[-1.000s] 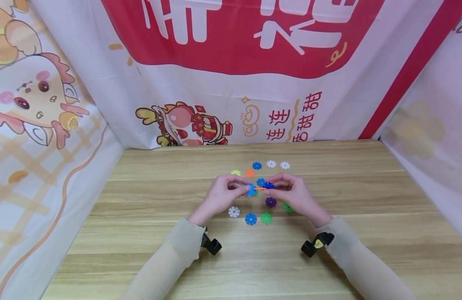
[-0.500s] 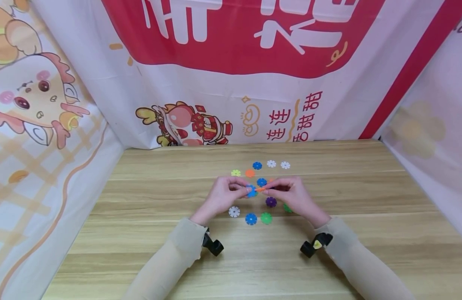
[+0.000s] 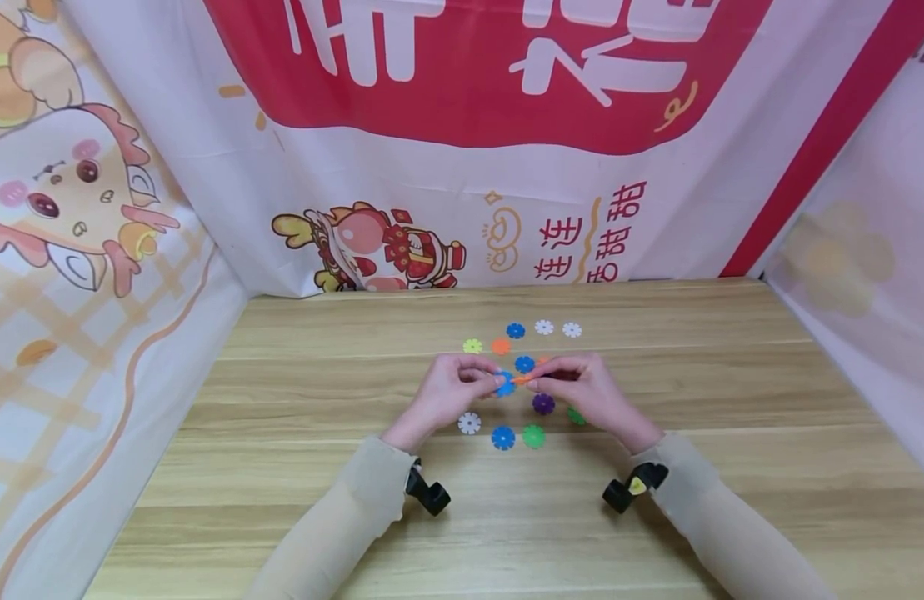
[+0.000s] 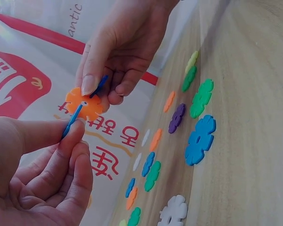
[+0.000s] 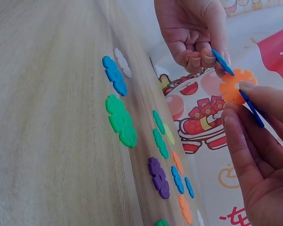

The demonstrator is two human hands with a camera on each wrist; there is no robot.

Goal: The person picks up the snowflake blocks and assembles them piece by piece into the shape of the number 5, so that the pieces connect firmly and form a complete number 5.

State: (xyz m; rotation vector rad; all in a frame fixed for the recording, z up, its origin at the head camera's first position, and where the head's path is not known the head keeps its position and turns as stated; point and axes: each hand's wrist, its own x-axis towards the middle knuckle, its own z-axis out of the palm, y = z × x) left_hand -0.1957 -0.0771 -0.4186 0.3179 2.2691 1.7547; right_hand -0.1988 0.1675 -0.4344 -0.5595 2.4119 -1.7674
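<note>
Above the middle of the table, my left hand [image 3: 452, 390] pinches a light blue notched snowflake disc [image 4: 72, 120] between thumb and index finger. Facing it, my right hand [image 3: 591, 392] pinches an orange snowflake disc [image 5: 231, 87], which has a dark blue disc [image 5: 251, 108] joined to it crosswise near the thumb. In both wrist views the light blue disc stands edge-on against the orange disc's rim. How deep its notch sits there I cannot tell. The dark blue disc is mostly hidden behind the right fingers in the head view.
Several loose discs lie flat around the hands on the wooden table [image 3: 319, 500]: a purple disc [image 3: 543, 403], a green disc [image 3: 533, 436], a blue disc [image 3: 502, 437], a white disc [image 3: 469, 422] and more behind. Printed cloth [image 3: 402, 167] hangs at the back and sides.
Over the last second the dark blue disc has turned out of sight behind my right fingers in the head view. The light blue and orange discs stay together; both hands barely shift.
</note>
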